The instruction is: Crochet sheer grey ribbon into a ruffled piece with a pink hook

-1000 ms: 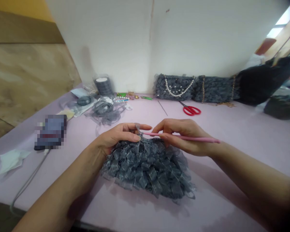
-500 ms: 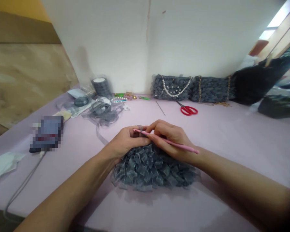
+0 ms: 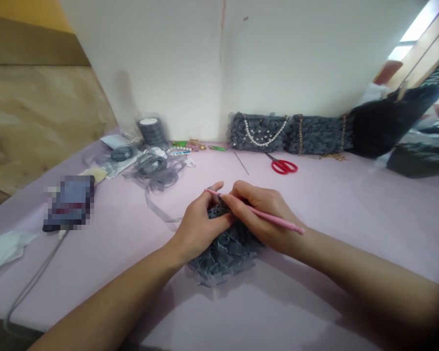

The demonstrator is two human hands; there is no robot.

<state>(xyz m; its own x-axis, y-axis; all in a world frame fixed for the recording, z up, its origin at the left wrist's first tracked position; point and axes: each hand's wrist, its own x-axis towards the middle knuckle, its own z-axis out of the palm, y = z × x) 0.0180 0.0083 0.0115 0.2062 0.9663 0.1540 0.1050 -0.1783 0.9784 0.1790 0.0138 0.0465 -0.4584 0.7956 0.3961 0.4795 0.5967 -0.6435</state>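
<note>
Along the back edge of the lilac worktop (image 3: 336, 234), against the white wall, sit a ruffled grey bag with a pearl strap (image 3: 258, 131) and a second grey bag with a gold chain (image 3: 320, 135), with black fabric (image 3: 391, 122) piled beyond them at the right end. Just in front of the bags lie red-handled scissors (image 3: 282, 166) and a thin steel needle (image 3: 241, 163). Toward the back left corner stand a spool of grey ribbon (image 3: 151, 131) and small bright trinkets (image 3: 192, 146), with loose loops of sheer grey ribbon (image 3: 155, 170) in front. A strand from those loops runs forward toward the left hand (image 3: 199, 224). Nearer the left edge are a pixelated object (image 3: 69, 202), a grey cable (image 3: 32, 287) and crumpled white tissue (image 3: 5, 248).

Nothing stands between the hands and the work. Near the middle of the worktop, toward the front, lies the ruffled grey ribbon piece (image 3: 223, 256), dense with sheer crocheted loops. Its top edge is bunched in the closed fingers of the left hand, which partly hide it. The right hand (image 3: 263, 212) grips a pink crochet hook (image 3: 274, 220) like a pencil, its tip reaching just past the left hand's fingers.
</note>
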